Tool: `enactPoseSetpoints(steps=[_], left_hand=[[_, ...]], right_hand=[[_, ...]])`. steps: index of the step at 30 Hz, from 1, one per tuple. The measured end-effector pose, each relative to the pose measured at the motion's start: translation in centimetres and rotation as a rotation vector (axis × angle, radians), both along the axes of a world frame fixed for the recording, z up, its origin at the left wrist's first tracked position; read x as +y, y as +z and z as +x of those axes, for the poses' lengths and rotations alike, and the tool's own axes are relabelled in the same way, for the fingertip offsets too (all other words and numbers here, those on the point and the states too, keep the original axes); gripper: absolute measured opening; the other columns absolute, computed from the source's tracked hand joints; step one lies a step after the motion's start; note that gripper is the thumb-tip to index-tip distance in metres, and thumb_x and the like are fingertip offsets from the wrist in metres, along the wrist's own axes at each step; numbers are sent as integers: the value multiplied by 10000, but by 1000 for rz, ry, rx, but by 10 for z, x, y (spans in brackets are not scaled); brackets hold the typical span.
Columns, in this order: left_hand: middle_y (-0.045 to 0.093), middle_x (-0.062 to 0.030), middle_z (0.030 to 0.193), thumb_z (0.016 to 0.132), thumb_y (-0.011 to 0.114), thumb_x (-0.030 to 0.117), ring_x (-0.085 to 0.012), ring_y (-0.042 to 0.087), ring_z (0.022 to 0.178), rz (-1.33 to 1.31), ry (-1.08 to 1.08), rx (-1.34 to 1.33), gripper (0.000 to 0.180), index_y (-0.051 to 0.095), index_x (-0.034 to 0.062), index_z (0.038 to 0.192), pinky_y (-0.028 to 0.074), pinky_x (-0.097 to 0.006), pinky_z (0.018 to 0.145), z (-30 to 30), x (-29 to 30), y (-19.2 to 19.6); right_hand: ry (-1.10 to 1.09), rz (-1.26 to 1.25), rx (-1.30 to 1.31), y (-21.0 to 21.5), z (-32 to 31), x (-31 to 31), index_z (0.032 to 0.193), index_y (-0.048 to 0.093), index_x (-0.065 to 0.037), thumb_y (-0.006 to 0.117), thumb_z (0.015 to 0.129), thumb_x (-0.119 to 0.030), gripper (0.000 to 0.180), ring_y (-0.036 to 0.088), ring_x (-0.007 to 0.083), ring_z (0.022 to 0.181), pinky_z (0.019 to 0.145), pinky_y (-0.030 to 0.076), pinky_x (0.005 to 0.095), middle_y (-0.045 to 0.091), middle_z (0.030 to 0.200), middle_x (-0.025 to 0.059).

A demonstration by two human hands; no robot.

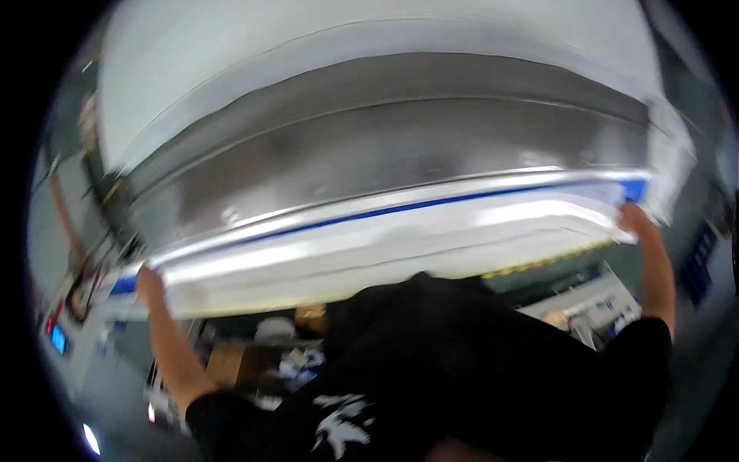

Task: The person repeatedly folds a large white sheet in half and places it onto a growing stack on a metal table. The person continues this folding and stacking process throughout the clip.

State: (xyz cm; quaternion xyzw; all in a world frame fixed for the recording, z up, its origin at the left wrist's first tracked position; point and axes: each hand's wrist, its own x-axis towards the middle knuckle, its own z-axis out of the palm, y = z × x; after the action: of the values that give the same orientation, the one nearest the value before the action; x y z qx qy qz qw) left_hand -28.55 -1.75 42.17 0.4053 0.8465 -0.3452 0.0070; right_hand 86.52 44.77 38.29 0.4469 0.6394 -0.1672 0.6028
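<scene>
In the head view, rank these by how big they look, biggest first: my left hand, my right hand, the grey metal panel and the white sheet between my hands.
1. Grey metal panel
2. White sheet
3. Left hand and right hand: too alike and blurred to rank.

Gen. blur w/ glare on metal panel, dk fisheye rim

Black short-sleeved shirt — white bird-like print

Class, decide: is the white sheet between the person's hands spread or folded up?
Spread lengthwise: the white sheet stretches beside the blue strip, from near the left hand to near the right hand.
</scene>
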Motion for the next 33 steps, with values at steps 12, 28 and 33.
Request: enactPoseSetpoints(steps=[12, 28, 33], left_hand=[[630, -180, 902, 818, 440, 159, -386, 599, 866, -127, 72, -126, 188, 600, 66, 847, 486, -470, 725, 107, 113, -28], [652, -125, 993, 870, 451, 327, -334, 620, 904, 165, 198, -216, 328, 646, 126, 1041, 500, -432, 761, 153, 132, -9], [655, -109, 1005, 867, 469, 325, -313, 625, 908, 188, 259, -215, 314, 645, 140, 1049, 498, -419, 769, 173, 134, 1]], right_hand=[[-186, -33, 257, 34, -162, 8, 1012, 647, -55, 736, 560, -373, 560, 603, 343, 917, 795, 478, 392, 643, 975, 175], [-467, -517, 660, 38, -350, -91, 1061, 546, 35, 736, 661, -370, 599, 615, 250, 828, 731, 465, 342, 629, 933, 168], [-870, -584, 865, 10, -357, -117, 1037, 557, -2, 728, 723, -257, 439, 607, 200, 860, 767, 470, 294, 630, 971, 132]])
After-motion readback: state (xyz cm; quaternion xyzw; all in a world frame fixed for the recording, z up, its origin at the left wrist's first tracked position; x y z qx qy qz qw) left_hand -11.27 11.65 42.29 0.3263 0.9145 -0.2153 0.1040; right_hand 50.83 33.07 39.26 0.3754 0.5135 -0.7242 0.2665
